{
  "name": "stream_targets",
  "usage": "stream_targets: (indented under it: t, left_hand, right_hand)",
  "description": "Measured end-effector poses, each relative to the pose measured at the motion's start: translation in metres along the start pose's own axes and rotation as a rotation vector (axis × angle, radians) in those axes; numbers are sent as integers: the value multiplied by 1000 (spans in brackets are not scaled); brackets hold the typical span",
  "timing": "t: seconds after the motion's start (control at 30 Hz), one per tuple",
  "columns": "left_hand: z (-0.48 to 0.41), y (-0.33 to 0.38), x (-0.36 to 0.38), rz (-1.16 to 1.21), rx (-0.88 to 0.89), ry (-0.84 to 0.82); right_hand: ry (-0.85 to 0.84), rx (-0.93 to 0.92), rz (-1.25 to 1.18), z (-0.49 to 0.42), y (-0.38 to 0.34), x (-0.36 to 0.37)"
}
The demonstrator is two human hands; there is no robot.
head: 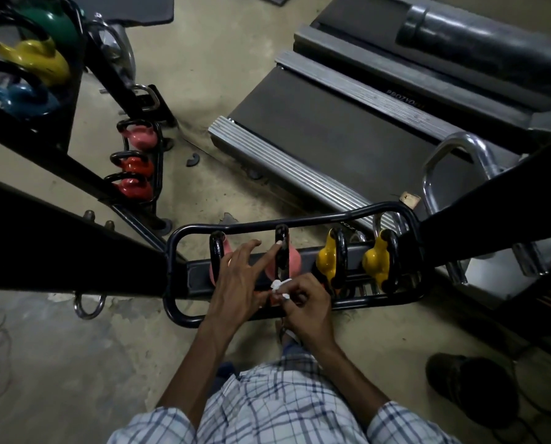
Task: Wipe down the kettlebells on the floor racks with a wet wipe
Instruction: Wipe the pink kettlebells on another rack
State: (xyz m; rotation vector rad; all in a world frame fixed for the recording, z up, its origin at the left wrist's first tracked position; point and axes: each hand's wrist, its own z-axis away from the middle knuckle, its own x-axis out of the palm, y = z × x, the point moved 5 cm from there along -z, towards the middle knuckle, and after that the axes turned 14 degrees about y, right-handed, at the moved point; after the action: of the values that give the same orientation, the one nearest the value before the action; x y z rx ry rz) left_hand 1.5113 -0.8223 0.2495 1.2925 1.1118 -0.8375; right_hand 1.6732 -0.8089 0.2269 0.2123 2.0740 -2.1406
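Note:
A black floor rack [299,219] in front of me holds two pink kettlebells and two yellow ones [327,257]. My left hand [238,277] lies over the rack with fingers spread, its index fingertip touching the black handle of the second pink kettlebell [291,262]. My right hand [304,302] pinches a crumpled white wet wipe [280,288] against the lower near side of that same kettlebell. The first pink kettlebell [218,251] is mostly hidden under my left hand.
A second floor rack [157,174] at the left holds a pink kettlebell [141,136] and two red ones. Higher shelves at top left carry green, yellow [37,59] and blue kettlebells. A treadmill [331,123] lies beyond. Someone's dark shoe [469,389] stands at the lower right.

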Motion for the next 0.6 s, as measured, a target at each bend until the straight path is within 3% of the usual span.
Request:
stream_targets:
  t: [0.13,0.33,0.6]
  left_hand:
    - [1,-2,2,-13,-31,16]
    - [1,2,0,-71,-16,33]
    - [4,6,-5,-127,-6,51]
  right_hand:
    - [77,417,-119,1,33,-1]
    - [4,539,-78,-18,36,10]
    - [-604,633,28,-67,7,25]
